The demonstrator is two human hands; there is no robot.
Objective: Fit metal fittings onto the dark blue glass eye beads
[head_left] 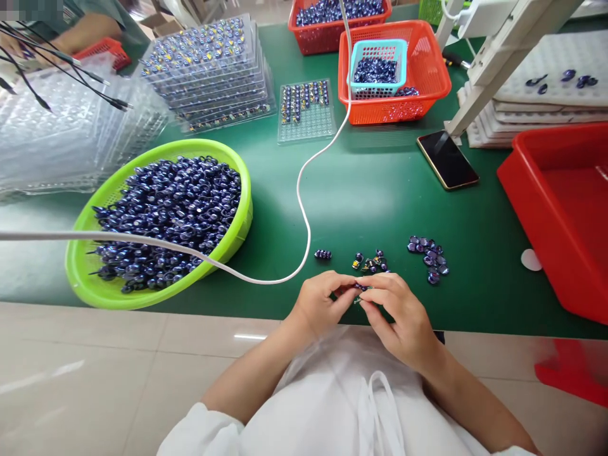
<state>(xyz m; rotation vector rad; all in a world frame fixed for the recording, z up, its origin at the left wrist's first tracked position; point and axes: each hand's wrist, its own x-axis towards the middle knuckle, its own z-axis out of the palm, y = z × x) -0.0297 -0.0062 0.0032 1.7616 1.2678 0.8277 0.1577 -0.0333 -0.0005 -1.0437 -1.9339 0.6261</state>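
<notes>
At the near table edge, my left hand [320,301] pinches a small glossy dark-blue piece [361,287] between thumb and fingertips. My right hand [401,316] meets it there, thumb and fingers closed on the same piece; its exact shape is mostly covered by the fingertips. Just beyond lies a small pile of blue parts [379,261], some showing gold-coloured bits. Left of the pile sits a short row of dark-blue pieces [323,254]. A loose group of flat, shiny blue caps [430,256] is spread to the right of my hands.
A lime-green basket [246,218] heaped with blue parts stands left, crossed by a white cable [304,209]. Behind are stacked clear trays [213,76], a part-filled tray [306,130] and orange baskets [432,76]. At right are a phone [448,159] and red bin [546,209].
</notes>
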